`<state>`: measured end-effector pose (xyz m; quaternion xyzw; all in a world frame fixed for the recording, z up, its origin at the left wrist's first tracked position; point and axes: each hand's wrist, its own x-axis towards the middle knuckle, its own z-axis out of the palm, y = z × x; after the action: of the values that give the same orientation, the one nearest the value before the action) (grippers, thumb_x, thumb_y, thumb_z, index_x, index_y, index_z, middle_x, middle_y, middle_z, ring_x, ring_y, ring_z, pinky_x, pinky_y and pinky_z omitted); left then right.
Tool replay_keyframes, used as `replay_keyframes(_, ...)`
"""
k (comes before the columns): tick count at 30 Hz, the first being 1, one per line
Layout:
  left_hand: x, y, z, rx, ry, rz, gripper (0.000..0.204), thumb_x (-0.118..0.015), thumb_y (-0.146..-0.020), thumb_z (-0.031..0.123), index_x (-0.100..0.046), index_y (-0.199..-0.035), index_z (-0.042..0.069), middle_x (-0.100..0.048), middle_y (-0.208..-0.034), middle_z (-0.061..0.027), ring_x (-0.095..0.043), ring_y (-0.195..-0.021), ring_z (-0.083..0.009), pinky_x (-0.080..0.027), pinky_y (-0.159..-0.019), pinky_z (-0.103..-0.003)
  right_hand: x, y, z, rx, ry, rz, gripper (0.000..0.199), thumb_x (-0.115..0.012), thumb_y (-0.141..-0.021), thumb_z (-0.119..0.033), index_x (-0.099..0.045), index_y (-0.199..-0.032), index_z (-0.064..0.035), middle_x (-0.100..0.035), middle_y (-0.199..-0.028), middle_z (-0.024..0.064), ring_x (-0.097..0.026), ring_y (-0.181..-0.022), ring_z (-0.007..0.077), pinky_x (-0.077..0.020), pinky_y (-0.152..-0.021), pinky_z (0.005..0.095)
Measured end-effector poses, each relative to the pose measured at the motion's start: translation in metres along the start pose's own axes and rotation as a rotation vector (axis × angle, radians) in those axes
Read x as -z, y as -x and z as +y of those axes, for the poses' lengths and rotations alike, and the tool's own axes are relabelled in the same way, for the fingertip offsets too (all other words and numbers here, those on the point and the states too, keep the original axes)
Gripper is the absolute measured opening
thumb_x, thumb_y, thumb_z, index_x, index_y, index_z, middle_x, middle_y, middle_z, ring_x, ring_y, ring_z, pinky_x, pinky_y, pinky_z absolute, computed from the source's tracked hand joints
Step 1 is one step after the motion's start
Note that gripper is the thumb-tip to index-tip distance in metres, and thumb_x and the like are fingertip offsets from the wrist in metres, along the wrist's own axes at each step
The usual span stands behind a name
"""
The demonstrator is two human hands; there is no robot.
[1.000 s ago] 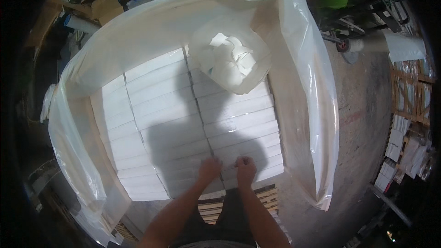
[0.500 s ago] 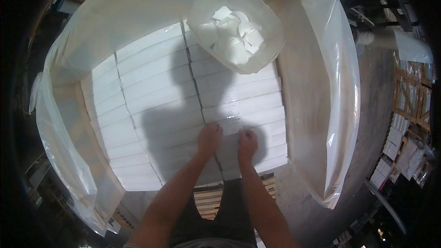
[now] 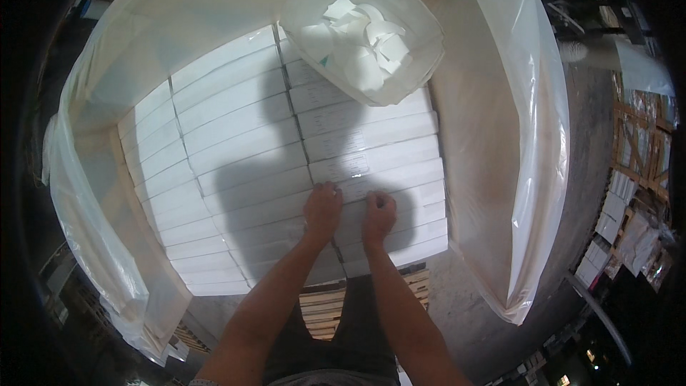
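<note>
Rows of long white cartons [image 3: 243, 125] lie side by side in front of me, each row parted from its neighbour by a dark gap. My left hand [image 3: 323, 211] is at the gap between two rows, its fingers curled down at a carton's surface. To its right, my right hand [image 3: 379, 217] is closed with thumb and fingertips together over the same row. What either set of fingers pinches is too small to make out. Just beyond them, a glossy printed label [image 3: 351, 166] lies on a carton and catches the light.
A translucent bag-lined bin [image 3: 429, 64] holding crumpled white scraps [image 3: 361, 43] stands on the far right cartons. Plastic sheeting [image 3: 532, 171] over tan walls surrounds the cartons left, far and right. A wooden pallet [image 3: 321, 311] shows near my legs. Crates and stacked goods [image 3: 607, 221] stand farther right.
Both hands have shifted slightly; the right hand has moved a little left and its fingers are more curled. A clear-looking piece seen between the hands earlier is no longer distinct there.
</note>
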<state>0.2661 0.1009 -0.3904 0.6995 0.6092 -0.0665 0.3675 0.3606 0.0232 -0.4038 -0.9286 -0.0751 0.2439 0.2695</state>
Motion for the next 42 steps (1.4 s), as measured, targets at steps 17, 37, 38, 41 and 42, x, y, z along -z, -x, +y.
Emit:
replay_keyframes(17, 0.005, -0.002, 0.001, 0.088, 0.003, -0.087, 0.027, -0.053, -0.087, 0.032, -0.060, -0.098, 0.008, -0.059, -0.102, -0.0157, -0.059, -0.092, -0.0356, -0.046, -0.080, -0.048, 0.017, -0.013, -0.022, -0.180, 0.126, -0.020, 0.030, -0.068, -0.075, -0.025, -0.060, -0.088, 0.0015, -0.063, -0.087, 0.0159, -0.062, -0.081, 0.0315, -0.0478, -0.076, 0.0394)
replay_keyframes(37, 0.042, 0.030, -0.081, 0.174, 0.113, 0.012, 0.028, -0.053, -0.086, 0.026, -0.060, -0.092, 0.001, -0.062, -0.094, -0.0215, -0.058, -0.089, -0.0392, -0.045, -0.077, -0.048, -0.021, 0.031, -0.037, -0.218, -0.812, -0.726, 0.025, -0.052, -0.091, -0.017, -0.061, -0.103, 0.0036, -0.064, -0.097, 0.0124, -0.060, -0.094, 0.0236, -0.0481, -0.085, 0.0358)
replay_keyframes(38, 0.044, 0.033, -0.086, 0.159, 0.113, 0.026, 0.030, -0.054, -0.086, 0.028, -0.061, -0.093, 0.000, -0.063, -0.092, -0.0203, -0.059, -0.087, -0.0387, -0.046, -0.076, -0.046, -0.014, 0.019, -0.026, -0.114, -0.756, -0.669, 0.025, -0.053, -0.090, -0.018, -0.061, -0.102, 0.0029, -0.064, -0.096, 0.0121, -0.060, -0.093, 0.0231, -0.0482, -0.085, 0.0352)
replay_keyframes(41, 0.041, 0.045, -0.112, 0.166, 0.209, -0.011, 0.031, -0.055, -0.085, 0.029, -0.062, -0.093, -0.001, -0.064, -0.085, -0.0180, -0.062, -0.080, -0.0339, -0.047, -0.071, -0.041, 0.018, -0.018, -0.004, -0.176, -0.851, -0.417, 0.024, -0.054, -0.089, -0.019, -0.062, -0.101, 0.0007, -0.063, -0.094, 0.0105, -0.061, -0.086, 0.0205, -0.0492, -0.080, 0.0328)
replay_keyframes(42, 0.039, 0.050, -0.118, 0.174, 0.260, -0.035, 0.031, -0.055, -0.086, 0.029, -0.062, -0.093, -0.001, -0.064, -0.083, -0.0174, -0.062, -0.077, -0.0318, -0.047, -0.069, -0.040, 0.031, -0.025, -0.004, -0.382, -1.048, -0.301, 0.024, -0.054, -0.089, -0.019, -0.062, -0.101, 0.0002, -0.063, -0.093, 0.0096, -0.061, -0.083, 0.0191, -0.0496, -0.077, 0.0319)
